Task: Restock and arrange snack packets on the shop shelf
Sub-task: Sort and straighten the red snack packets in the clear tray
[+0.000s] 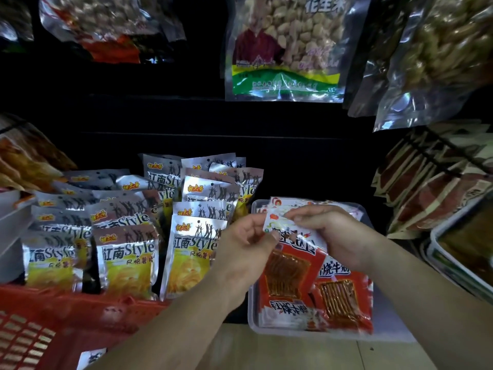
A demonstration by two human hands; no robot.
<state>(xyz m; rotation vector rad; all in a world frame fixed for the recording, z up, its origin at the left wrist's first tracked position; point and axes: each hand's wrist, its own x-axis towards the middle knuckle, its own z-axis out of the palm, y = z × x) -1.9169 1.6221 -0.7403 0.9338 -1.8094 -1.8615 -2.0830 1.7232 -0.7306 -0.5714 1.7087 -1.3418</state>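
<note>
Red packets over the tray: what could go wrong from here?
1. The left hand and right hand pinch the red packets only at their top edge; that thin grip could let one slip outside the clear tray.
2. The left hand is close beside the upright silver packets; a sideways move might topple them.

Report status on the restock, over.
Left hand and right hand pinch top of one red packet above clear tray. More red packets in tray. Nothing in the way.

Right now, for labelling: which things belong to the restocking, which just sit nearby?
Job: red snack packet, pinched by left hand and right hand; clear plastic tray.
Nearby: silver crisp packets; red plastic basket; hanging clear peanut bag.
</note>
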